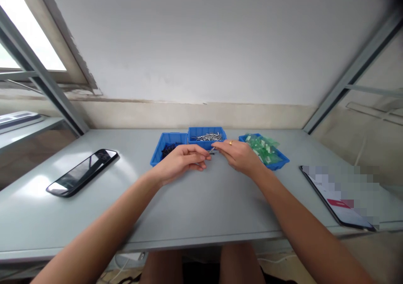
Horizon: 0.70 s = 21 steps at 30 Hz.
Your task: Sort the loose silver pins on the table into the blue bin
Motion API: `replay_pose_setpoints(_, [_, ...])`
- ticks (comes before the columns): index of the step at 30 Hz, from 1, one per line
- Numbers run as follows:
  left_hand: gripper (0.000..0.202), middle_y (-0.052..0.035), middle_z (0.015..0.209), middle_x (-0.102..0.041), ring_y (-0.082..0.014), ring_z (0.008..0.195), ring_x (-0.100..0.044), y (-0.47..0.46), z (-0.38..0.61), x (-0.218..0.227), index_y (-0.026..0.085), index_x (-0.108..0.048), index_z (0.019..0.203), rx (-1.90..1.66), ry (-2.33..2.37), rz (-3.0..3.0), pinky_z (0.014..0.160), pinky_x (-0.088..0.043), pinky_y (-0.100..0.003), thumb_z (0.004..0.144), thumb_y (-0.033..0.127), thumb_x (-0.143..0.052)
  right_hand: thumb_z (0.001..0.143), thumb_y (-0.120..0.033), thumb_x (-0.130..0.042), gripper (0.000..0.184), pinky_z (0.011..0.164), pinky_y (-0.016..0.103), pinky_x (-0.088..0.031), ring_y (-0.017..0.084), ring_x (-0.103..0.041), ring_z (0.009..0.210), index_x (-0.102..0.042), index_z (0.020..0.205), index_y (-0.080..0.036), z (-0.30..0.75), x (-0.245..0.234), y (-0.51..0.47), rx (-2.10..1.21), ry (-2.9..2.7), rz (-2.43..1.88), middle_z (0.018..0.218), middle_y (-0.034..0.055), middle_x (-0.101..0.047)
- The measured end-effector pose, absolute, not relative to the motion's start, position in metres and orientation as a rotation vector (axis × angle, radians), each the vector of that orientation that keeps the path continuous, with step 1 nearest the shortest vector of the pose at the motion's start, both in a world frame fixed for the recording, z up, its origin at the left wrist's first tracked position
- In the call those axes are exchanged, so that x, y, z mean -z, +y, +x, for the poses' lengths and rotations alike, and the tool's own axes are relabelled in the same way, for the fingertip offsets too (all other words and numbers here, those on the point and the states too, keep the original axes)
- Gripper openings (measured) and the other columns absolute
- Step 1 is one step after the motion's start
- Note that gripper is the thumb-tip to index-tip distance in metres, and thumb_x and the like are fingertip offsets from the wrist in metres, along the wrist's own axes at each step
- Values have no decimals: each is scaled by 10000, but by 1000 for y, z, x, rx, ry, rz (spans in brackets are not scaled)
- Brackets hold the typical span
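Above the middle of the table, my left hand (pixel 185 159) and my right hand (pixel 241 154) meet fingertip to fingertip, both closed in a pinch. A thin silver metal piece (pixel 212 150), like a small screw or nail, shows between them; its exact kind is too small to make out. Just behind my hands is a blue bin (pixel 207 131) of loose silver metal pieces (pixel 209 137). Beside my left hand, another blue bin (pixel 156 151) holds small dark pieces (pixel 168 149). Near my right hand, a third blue bin (pixel 280 163) contains green plastic packets (pixel 262 147).
A dark phone (pixel 83 172) lies on the grey table (pixel 201 208) at the left. Toward the right front edge rests a device with a lit screen (pixel 336 200), partly pixelated. Metal frame posts (pixel 355 69) rise at both sides, with a wall (pixel 201 44) behind.
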<state>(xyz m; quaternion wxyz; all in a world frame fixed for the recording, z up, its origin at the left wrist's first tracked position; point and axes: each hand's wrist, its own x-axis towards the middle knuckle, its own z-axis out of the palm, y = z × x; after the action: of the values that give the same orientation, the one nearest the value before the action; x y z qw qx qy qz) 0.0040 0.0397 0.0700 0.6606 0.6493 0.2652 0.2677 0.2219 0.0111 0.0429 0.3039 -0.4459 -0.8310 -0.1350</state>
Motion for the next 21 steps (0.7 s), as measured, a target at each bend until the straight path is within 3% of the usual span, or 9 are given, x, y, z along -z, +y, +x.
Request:
replay_pose_setpoints(5, [157,-86,927,-674,-143,724,-619,39,5,-70,167,-693,859,-599,643,1484,735,-539,-326,783,205,-562,917,-146,-347,336,746,293,-466,183,-622,848,-629,1080,-226,224,-42,11,409,-2205,-1216,887,67,-676])
replay_pose_setpoints(11, [135,-51,831,-671,-121,675,-607,39,7,-70,167,-670,857,-688,728,1660,692,-528,-288,763,248,-616,933,-191,-349,319,767,310,-469,194,-626,867,-630,1081,-207,223,-43,11,426,-2212,-1194,899,78,-681])
replay_pose_setpoints(16, [296,-36,756,-667,-127,614,-592,45,7,-65,161,-619,1008,-903,801,1806,628,-508,-283,776,344,-620,941,-281,-363,303,786,326,-477,191,-630,872,-626,1070,-206,219,-45,9,270,-2139,-1137,973,72,-687])
replay_pose_setpoints(21, [198,-33,821,-694,-169,746,-621,46,8,-62,190,-680,856,-984,974,2118,715,-486,-288,810,350,-572,929,-303,-392,271,790,310,-471,179,-623,866,-625,1031,-211,213,-47,5,128,-2079,-1103,971,58,-684])
